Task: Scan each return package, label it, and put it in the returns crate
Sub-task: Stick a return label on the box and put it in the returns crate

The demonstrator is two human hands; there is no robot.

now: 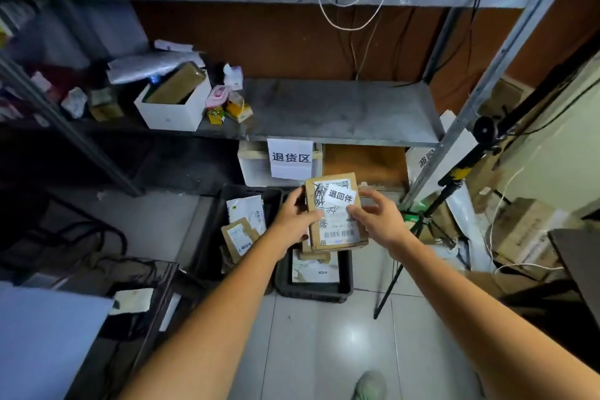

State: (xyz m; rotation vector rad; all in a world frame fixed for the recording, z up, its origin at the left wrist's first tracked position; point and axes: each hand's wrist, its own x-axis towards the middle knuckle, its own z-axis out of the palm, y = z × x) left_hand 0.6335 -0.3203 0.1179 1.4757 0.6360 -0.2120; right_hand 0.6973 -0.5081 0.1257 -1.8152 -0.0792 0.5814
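Observation:
A small brown cardboard package [341, 237] with a barcode shipping label is held up in the middle of the head view. My left hand [297, 213] grips its left edge. My right hand [373, 216] pinches a white printed return label [341, 196] that lies across the package's top half. Below the package sits a dark plastic returns crate [313, 292] on the floor, holding a labelled parcel [316, 268]. A second dark crate [214, 227] to its left holds several labelled packages [242, 232].
A grey metal shelf [341, 111] spans the view above the crates, with a white box [175, 107] and small items at its left end. A white sign [290, 158] hangs from its edge. A black tripod [418, 231] stands to the right beside stacked cartons [526, 231]. My shoe [370, 385] shows on the tiled floor.

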